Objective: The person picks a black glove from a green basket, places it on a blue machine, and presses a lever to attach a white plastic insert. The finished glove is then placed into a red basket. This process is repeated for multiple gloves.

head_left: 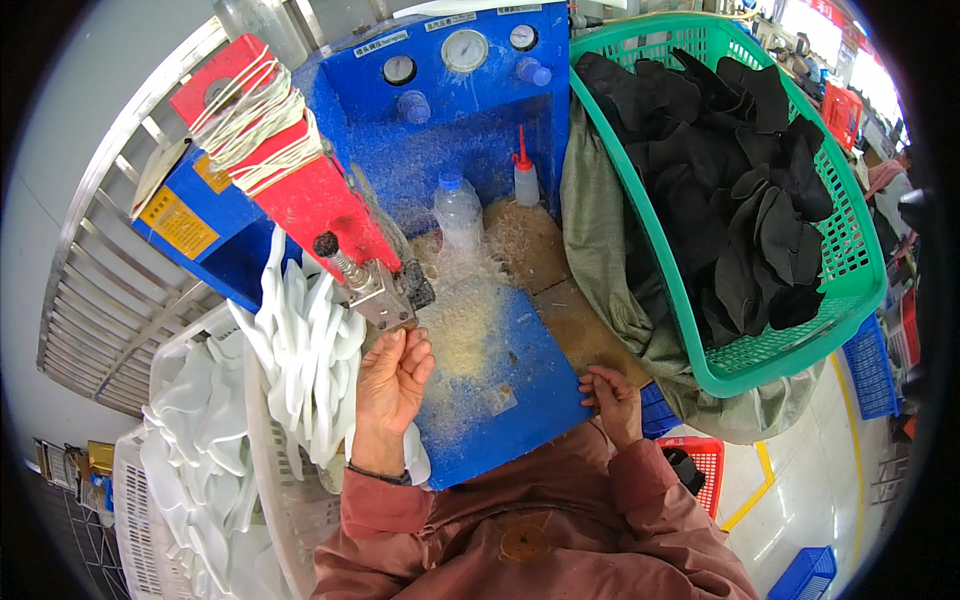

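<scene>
My left hand (393, 380) is raised, palm up with fingers curled in, its fingertips right under the metal head (382, 295) of a red machine arm (300, 185). Whether anything sits between those fingertips cannot be made out. White cord is wound round the red arm. Beside my left wrist hangs a bunch of long, curved white pieces (315, 360), and another white piece (415, 455) shows by the wrist. Over the right edge of the blue work plate (500, 400), my right hand (613, 402) is closed with bent fingers; what it may hold is hidden.
Pale dust (465, 335) covers the plate near a clear bottle (460, 215) and a red-tipped squeeze bottle (525, 175). At right stands a green basket (705, 380) of black pieces (735, 190). White baskets (265, 470) stand left; a red basket (705, 455) sits lower right.
</scene>
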Available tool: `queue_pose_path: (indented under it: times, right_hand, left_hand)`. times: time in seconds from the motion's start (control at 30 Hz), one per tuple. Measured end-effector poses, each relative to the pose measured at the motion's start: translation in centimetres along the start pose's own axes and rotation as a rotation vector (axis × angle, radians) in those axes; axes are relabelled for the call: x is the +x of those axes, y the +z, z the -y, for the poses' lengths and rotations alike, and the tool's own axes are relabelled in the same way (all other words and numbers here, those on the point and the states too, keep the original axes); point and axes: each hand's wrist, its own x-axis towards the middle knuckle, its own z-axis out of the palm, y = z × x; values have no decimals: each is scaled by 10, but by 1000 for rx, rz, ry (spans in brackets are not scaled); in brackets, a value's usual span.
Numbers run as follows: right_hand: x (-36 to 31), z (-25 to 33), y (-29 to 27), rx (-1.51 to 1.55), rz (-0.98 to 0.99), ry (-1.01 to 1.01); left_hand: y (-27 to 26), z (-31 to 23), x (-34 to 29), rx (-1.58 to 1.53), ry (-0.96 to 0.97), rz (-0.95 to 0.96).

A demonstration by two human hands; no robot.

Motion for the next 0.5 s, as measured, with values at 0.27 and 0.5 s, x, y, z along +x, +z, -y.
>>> queue_pose_path:
  times: [0.27,0.5]
  right_hand:
    - [0,1,-1,-3,-1,14]
    - [1,-1,-1,3,-12,27]
  left_hand:
    - [3,3,-1,-84,26,23]
    - [-6,10,6,-230,-31,102]
